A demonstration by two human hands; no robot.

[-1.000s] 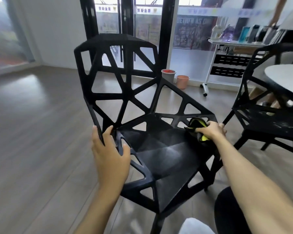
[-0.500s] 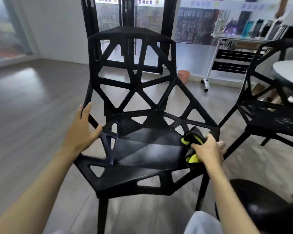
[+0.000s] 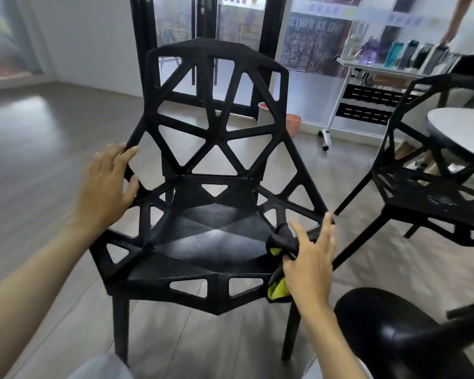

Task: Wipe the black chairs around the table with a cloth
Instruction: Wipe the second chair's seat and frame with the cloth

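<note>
Black, matte and hard-looking, the chair (image 3: 203,214) in the head view is a lattice of faceted struts with triangular openings, facing the person on the wood-grain floor (image 3: 39,160). The left hand (image 3: 104,184) rests fingers straight on the seat's left edge strut, steadying it. The right hand (image 3: 309,258), at the seat's front right corner, pinches the soft black-and-yellow cloth (image 3: 281,247) with its thumb, the other fingers spread. Wiping of this chair looks to be in hand; next calls for bunching the cloth and sweeping along the struts. A second black chair (image 3: 433,192) stands by the round desk (image 3: 460,132).
</note>
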